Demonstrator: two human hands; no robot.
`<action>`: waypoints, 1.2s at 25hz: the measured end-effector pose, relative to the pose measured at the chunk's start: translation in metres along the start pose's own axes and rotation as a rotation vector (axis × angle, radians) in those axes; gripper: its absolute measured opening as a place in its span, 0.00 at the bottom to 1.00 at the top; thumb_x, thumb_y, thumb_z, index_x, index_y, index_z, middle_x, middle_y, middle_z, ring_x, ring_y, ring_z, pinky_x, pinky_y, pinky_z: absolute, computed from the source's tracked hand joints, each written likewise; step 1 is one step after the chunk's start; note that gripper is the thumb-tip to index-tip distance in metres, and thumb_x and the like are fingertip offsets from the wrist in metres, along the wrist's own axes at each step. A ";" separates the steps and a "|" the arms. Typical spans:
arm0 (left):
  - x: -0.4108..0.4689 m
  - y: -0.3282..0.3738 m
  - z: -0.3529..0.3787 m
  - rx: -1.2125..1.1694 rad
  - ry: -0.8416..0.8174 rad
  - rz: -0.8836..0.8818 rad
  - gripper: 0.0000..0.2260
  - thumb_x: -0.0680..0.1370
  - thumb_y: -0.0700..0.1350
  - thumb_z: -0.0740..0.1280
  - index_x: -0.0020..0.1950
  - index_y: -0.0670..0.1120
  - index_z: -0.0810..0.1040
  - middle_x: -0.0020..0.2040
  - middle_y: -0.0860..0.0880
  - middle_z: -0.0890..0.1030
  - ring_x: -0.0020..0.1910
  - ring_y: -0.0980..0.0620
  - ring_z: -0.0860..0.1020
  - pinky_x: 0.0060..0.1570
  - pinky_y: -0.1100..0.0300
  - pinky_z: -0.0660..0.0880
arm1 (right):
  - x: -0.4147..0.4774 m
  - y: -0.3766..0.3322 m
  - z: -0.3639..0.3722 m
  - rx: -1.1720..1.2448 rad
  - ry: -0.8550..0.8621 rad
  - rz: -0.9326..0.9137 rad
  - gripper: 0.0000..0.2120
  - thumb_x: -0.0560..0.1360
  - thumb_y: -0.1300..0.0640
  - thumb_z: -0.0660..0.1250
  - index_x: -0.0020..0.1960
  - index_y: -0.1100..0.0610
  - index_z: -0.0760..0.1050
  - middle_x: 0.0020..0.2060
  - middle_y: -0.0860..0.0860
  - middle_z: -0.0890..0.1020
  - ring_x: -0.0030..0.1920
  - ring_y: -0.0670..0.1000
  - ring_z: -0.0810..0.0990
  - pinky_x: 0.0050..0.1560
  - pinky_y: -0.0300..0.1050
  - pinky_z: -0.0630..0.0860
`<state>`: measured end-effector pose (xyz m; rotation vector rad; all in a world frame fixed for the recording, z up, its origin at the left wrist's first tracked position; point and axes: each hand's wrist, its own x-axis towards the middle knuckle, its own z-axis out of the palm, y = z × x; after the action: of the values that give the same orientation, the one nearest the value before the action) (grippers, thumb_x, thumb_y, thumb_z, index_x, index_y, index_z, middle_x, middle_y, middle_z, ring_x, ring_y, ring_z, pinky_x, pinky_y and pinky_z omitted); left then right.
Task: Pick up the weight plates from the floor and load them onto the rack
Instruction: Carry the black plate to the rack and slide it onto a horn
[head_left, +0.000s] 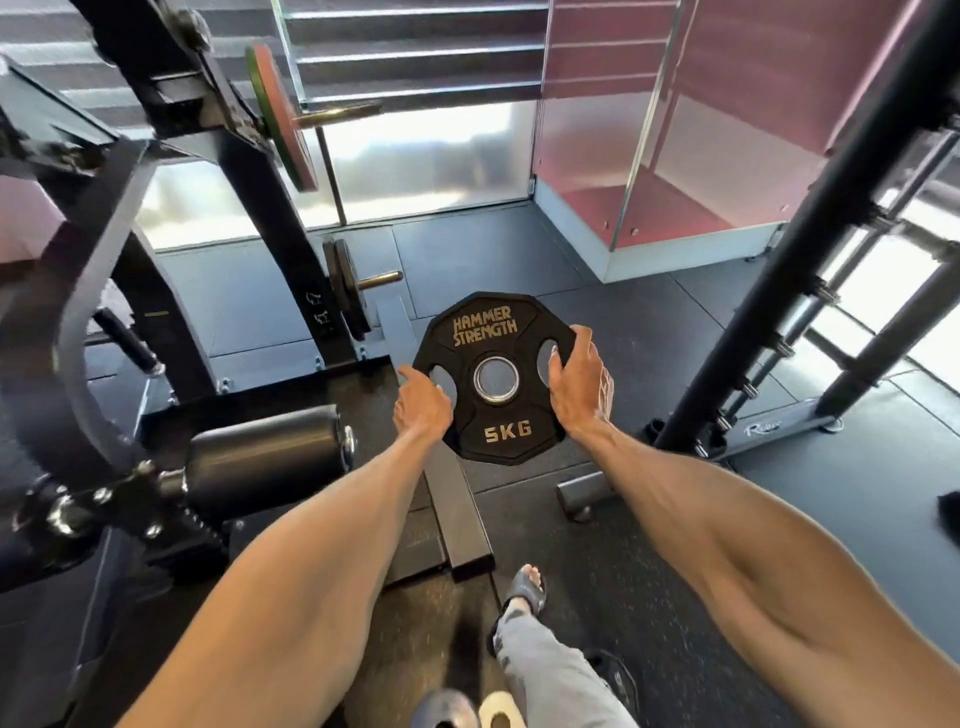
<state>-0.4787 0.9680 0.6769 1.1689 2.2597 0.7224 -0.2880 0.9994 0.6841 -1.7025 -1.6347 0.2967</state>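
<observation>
I hold a black 5 kg weight plate (493, 374), marked "Hammer Strength", flat in front of me above the floor. My left hand (422, 408) grips its left edge, fingers under the plate and thumb on top beside the left grip slot. My right hand (576, 384) grips the right edge, with the thumb in the right slot. To the left, the black machine frame (270, 218) carries a low storage peg (382, 280) with a black plate (347, 286) on it. Higher up, a green and red plate (283, 117) sits on a second peg (337, 115).
A black padded roller (265, 457) sticks out at lower left. A slanted black rack upright with several pegs (789, 280) stands on the right. A steel base bar (457, 514) lies on the rubber floor under my arms. My sandalled foot (524, 590) is below.
</observation>
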 end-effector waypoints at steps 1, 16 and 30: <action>0.035 0.019 0.010 0.003 0.001 -0.022 0.29 0.82 0.42 0.60 0.78 0.37 0.50 0.70 0.35 0.72 0.68 0.36 0.72 0.67 0.44 0.68 | 0.038 0.003 0.016 -0.005 -0.004 0.011 0.16 0.81 0.52 0.63 0.67 0.56 0.66 0.58 0.56 0.81 0.52 0.58 0.83 0.51 0.54 0.78; 0.435 0.272 0.135 0.089 -0.181 0.073 0.27 0.83 0.44 0.59 0.78 0.36 0.51 0.70 0.34 0.71 0.68 0.36 0.71 0.65 0.46 0.68 | 0.473 0.069 0.158 -0.082 -0.014 0.165 0.15 0.82 0.52 0.61 0.65 0.57 0.65 0.56 0.58 0.81 0.51 0.62 0.82 0.48 0.54 0.76; 0.729 0.641 0.247 -0.088 -0.276 0.645 0.13 0.82 0.46 0.60 0.62 0.41 0.64 0.56 0.36 0.79 0.54 0.34 0.78 0.44 0.48 0.71 | 0.880 0.126 0.126 -0.149 0.503 0.301 0.16 0.81 0.50 0.61 0.66 0.56 0.68 0.57 0.57 0.81 0.56 0.63 0.80 0.52 0.53 0.76</action>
<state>-0.3239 1.9526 0.7788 1.8488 1.6033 0.8160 -0.1307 1.8758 0.7975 -1.9427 -1.0567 -0.1129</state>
